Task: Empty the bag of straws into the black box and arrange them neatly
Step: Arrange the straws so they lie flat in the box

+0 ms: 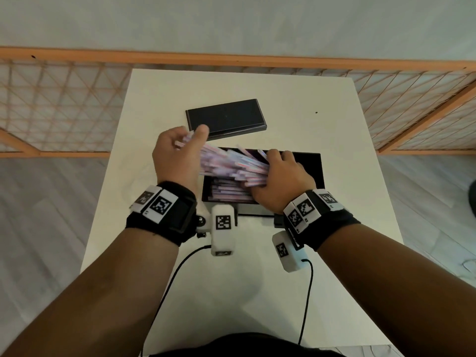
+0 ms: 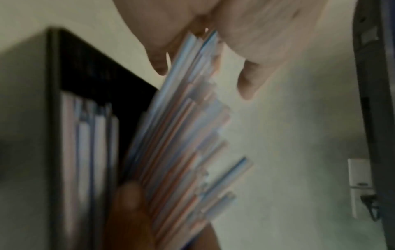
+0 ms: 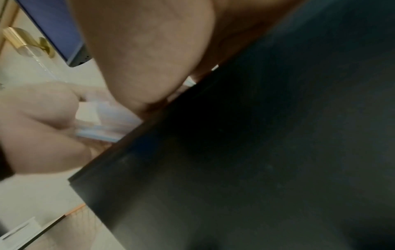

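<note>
A fanned bundle of pastel striped straws (image 1: 231,164) hangs slanted over the left half of the open black box (image 1: 313,173). My left hand (image 1: 184,141) grips the bundle's raised left end between thumb and fingers, beyond the box's left edge. My right hand (image 1: 280,173) clutches the lower right end inside the box. More straws (image 1: 226,191) lie flat along the box's near side. In the left wrist view the straws (image 2: 181,135) spread out beside the box (image 2: 54,118), blurred. In the right wrist view the box wall (image 3: 256,152) fills most of the picture. I see no bag.
The black lid (image 1: 226,117) lies flat on the white table (image 1: 322,104) just beyond the box, close to my left hand. Two camera cables (image 1: 307,292) trail over the near table. An orange lattice railing (image 1: 64,106) runs behind the table.
</note>
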Demonstrator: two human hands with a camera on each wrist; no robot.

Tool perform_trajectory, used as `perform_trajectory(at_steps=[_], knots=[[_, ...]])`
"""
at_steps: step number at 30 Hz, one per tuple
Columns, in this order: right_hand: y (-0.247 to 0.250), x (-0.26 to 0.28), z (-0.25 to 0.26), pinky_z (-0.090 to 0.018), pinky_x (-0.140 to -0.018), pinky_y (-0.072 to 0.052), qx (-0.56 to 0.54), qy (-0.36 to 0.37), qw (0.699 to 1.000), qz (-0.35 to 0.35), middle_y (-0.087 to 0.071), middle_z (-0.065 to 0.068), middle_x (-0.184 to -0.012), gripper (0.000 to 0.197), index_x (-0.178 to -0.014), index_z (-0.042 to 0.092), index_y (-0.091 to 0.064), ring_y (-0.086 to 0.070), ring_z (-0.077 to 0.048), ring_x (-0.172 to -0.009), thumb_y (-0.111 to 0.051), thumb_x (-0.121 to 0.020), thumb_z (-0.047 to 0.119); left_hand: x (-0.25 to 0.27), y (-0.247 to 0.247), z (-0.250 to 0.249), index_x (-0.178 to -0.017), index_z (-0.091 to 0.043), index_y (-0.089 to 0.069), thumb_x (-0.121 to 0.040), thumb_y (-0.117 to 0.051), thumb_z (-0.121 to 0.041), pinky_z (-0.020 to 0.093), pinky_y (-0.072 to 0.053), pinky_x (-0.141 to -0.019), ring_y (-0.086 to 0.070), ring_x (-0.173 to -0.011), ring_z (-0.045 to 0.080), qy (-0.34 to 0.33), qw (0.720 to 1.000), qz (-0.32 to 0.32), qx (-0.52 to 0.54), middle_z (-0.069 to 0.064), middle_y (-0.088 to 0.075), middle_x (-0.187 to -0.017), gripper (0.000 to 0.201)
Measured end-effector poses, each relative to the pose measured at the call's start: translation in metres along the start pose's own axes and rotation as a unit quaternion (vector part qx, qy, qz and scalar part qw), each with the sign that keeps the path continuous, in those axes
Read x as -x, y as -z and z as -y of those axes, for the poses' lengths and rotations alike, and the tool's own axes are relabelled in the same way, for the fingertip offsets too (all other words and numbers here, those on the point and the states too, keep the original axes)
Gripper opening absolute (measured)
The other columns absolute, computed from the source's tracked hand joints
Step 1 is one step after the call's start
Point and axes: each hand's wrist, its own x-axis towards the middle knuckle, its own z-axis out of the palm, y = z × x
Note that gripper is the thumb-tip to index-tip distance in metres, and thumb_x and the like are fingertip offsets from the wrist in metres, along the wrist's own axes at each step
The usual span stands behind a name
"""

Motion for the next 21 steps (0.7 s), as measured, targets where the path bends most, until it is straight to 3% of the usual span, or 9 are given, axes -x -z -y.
perform_trajectory(at_steps=[2,4,8,11,13,15,17,19,21], knots=[[0.001,0.001,-0.004,-0.048,-0.086,-0.052,0.015,0.017,1.0,-0.001,-0.049,-0.004,-0.127,0.086,-0.129,0.022,-0.037,-0.054,-0.031,-0.112,-0.057,-0.065,0.076,-0.002,0.006,0.001,-0.111,-0.014,-0.066,-0.078,-0.077,-0.048,0.044,-0.058,-0.094,-0.071,-0.095,0.019,0.031,0.999,-0.015,0.015,0.004,-0.07,-0.106,0.049],[0.003,0.001,-0.01,-0.047,-0.089,-0.051,0.022,0.025,0.999,-0.005,-0.051,-0.004,-0.126,0.087,-0.128,0.02,-0.041,-0.054,-0.029,-0.113,-0.058,-0.066,0.078,-0.005,0.009,0.006,-0.115,-0.012,-0.065,-0.079,-0.072,-0.049,0.044,-0.06,-0.091,-0.074,-0.098,0.021,0.076,0.996,0.004,0.055,0.007,-0.072,-0.107,0.052],[0.002,-0.004,-0.015,-0.046,-0.092,-0.049,0.02,0.011,0.999,0.03,-0.057,-0.007,-0.118,0.082,-0.12,0.017,-0.049,-0.056,-0.031,-0.108,-0.056,-0.066,0.078,0.002,0.004,0.004,-0.099,-0.017,-0.069,-0.068,-0.074,-0.054,0.044,-0.06,-0.088,-0.074,-0.099,0.028,0.107,0.993,0.024,0.053,0.002,-0.075,-0.102,0.047],[-0.002,-0.008,-0.007,-0.045,-0.095,-0.049,-0.028,0.031,0.997,0.063,-0.054,-0.007,-0.116,0.079,-0.125,0.022,-0.046,-0.058,-0.031,-0.106,-0.063,-0.067,0.073,0.009,-0.005,0.004,-0.082,-0.014,-0.07,-0.079,-0.078,-0.03,0.042,-0.059,-0.079,-0.074,-0.081,0.028,0.068,0.996,0.038,0.049,0.007,-0.072,-0.083,0.018],[0.0,-0.009,0.001,-0.038,-0.093,-0.049,-0.075,0.054,0.994,0.054,-0.05,-0.005,-0.117,0.076,-0.128,0.022,-0.046,-0.058,-0.028,-0.103,-0.068,-0.071,0.066,0.013,-0.01,0.005,-0.078,-0.015,-0.07,-0.074,-0.079,-0.02,0.044,-0.059,-0.075,-0.072,-0.077,0.028,0.035,0.997,0.047,0.044,0.009,-0.07,-0.081,0.011],[0.0,-0.01,0.005,-0.034,-0.092,-0.049,-0.098,0.069,0.992,0.038,-0.047,-0.004,-0.115,0.073,-0.126,0.02,-0.048,-0.056,-0.025,-0.101,-0.07,-0.073,0.064,0.017,-0.015,0.006,-0.084,-0.015,-0.07,-0.071,-0.08,-0.02,0.043,-0.061,-0.073,-0.074,-0.081,0.028,0.03,0.996,0.065,0.049,0.009,-0.072,-0.088,0.017],[-0.003,-0.01,0.008,-0.037,-0.093,-0.05,-0.091,0.078,0.993,0.024,-0.045,-0.006,-0.113,0.074,-0.126,0.02,-0.048,-0.054,-0.026,-0.101,-0.069,-0.071,0.065,0.021,-0.019,0.008,-0.097,-0.017,-0.07,-0.079,-0.081,-0.02,0.04,-0.062,-0.075,-0.074,-0.088,0.023,0.061,0.994,0.07,0.061,0.007,-0.073,-0.107,0.022],[-0.007,-0.009,0.011,-0.041,-0.091,-0.049,-0.078,0.082,0.993,0.01,-0.044,-0.01,-0.113,0.074,-0.126,0.02,-0.049,-0.051,-0.03,-0.101,-0.07,-0.07,0.064,0.023,-0.022,0.007,-0.105,-0.018,-0.068,-0.085,-0.08,-0.02,0.047,-0.064,-0.08,-0.074,-0.095,0.028,0.091,0.991,0.063,0.079,0.01,-0.07,-0.119,0.023],[-0.01,-0.008,0.016,-0.042,-0.091,-0.047,-0.08,0.085,0.993,-0.007,-0.044,-0.012,-0.113,0.071,-0.128,0.018,-0.05,-0.048,-0.034,-0.103,-0.071,-0.072,0.056,0.023,-0.025,0.005,-0.111,-0.004,-0.063,-0.086,-0.078,-0.016,0.056,-0.063,-0.077,-0.074,-0.093,0.038,0.096,0.99,0.045,0.091,0.024,-0.068,-0.114,0.031]])
